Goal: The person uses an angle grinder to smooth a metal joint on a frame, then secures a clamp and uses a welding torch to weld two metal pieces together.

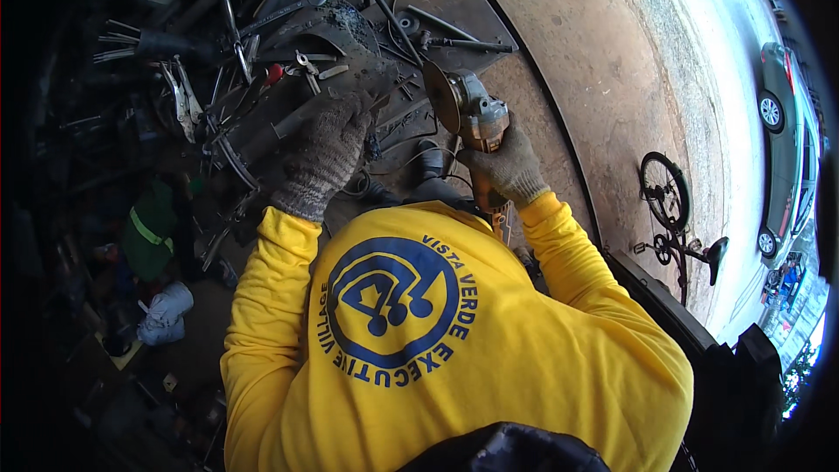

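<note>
My right hand (509,163), in a grey knit glove, is wrapped round the body of an angle grinder (483,119). The grinder's round disc (441,98) faces left, toward my other hand; whether it spins I cannot tell. My left hand (323,156), also gloved, is closed at the near edge of the cluttered dark workbench (301,118). A thin metal piece (378,107) appears to stick out from its fingertips, apart from the disc. Most of that piece is hidden by the glove. Pliers (308,72) lie just beyond this hand.
Locking pliers (181,100), a wrench (293,11) and a red-handled tool (274,74) lie on the left and far side. Loose rods (444,24) rest on a metal plate at the back. A cord (398,162) loops below the hands. A bicycle (671,214) stands at right.
</note>
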Action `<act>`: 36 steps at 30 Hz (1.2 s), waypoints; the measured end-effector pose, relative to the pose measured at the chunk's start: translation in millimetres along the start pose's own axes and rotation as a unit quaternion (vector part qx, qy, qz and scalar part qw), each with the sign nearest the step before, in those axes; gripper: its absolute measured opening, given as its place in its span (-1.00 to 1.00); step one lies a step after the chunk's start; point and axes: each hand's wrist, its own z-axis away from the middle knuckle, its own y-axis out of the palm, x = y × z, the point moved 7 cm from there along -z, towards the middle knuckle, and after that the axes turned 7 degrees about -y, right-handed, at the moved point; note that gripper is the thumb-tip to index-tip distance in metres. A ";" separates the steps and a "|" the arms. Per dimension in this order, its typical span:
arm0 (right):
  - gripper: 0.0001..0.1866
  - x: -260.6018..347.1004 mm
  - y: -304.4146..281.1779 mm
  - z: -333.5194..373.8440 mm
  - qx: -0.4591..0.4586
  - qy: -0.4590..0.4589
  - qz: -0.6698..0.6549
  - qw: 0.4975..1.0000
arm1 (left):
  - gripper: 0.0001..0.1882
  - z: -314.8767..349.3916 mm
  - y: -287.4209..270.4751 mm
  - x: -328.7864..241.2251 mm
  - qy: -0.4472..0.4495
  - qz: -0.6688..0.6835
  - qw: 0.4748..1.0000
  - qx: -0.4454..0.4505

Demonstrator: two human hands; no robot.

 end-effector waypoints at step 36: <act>-0.05 27.2 7.9 2.2 0.040 -0.029 -0.003 0.999 | -0.61 0.1 29.1 32.4 -0.058 0.207 0.976 0.013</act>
